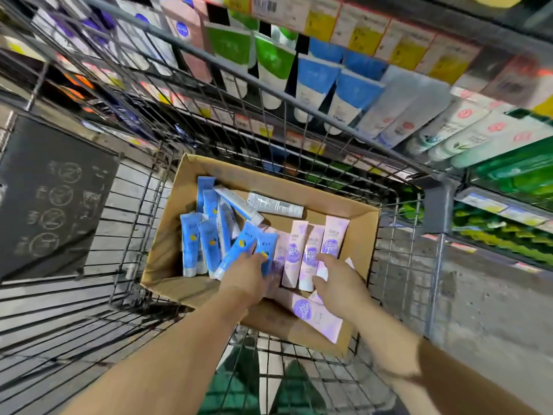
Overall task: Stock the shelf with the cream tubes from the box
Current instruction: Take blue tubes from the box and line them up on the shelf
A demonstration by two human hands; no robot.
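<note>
**Both hands in the tube box inside the wire cart**

Head view. Nearest the camera, two bare forearms are seen reaching forward and down into an open cardboard box (167,244). The left hand (247,278) is laid over the lower ends of the blue tubes (191,244) and a neighbouring lilac one; its fingers are bent downward among them, but whether a tube is actually gripped cannot be told, as the fingertips are hidden. The right hand (335,283) is spread at the foot of the pink-and-lilac tubes (311,253), thumb apart from the fingers, with the fingers resting on a tube and not clearly closed round it.

The box is found standing on the floor of a wire cart (269,94). Its contents are noted as follows: a loose cluster of blue tubes with white caps on the left, some overlapping at angles; two white tubes (275,205) lying crosswise toward the far wall; a row of pink-and-lilac tubes on the right, side by side with caps toward the camera. One further pink-and-lilac tube (317,319) lies across the near edge of the box, beneath the right wrist.

Beyond the cart, a shelf (374,28) is seen, stocked with rows of tubes in blue, green, pink and white, with yellow price labels along its edges. A dark panel (54,199) bearing printed symbols is fixed at the cart's left side.
</note>
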